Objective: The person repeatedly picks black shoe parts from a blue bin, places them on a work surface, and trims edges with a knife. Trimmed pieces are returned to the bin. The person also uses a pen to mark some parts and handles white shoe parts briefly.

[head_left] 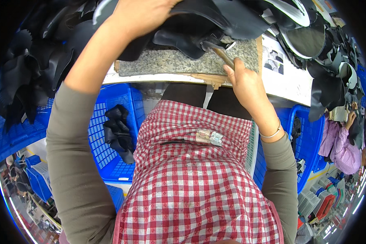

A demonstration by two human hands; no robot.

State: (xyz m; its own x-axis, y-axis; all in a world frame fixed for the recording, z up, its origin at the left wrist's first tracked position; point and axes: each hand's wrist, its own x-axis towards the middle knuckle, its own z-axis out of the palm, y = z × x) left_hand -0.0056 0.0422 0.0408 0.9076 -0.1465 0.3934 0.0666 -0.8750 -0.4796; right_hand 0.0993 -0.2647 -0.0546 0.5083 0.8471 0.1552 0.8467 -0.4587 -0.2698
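Note:
My right hand (246,83) is closed around the wooden handle of a hammer (223,56). The hammer's dark head lies against the edge of a black leather-like piece (179,40) on a speckled grey stone slab (150,63). At the top edge of the view my left hand (144,16) reaches over the same black material and seems to touch it. Its fingers are mostly cut off by the picture's edge, so their grip is hidden. Beside the hammer head a small white-edged bit of the material shows.
More black pieces hang in heaps at the left (20,77) and right (329,89). A printed sheet (274,61) lies right of the slab. Blue crates (136,105) stand below the bench, one holding black scraps (118,130). Another person in a purple checked sleeve (345,152) works at far right.

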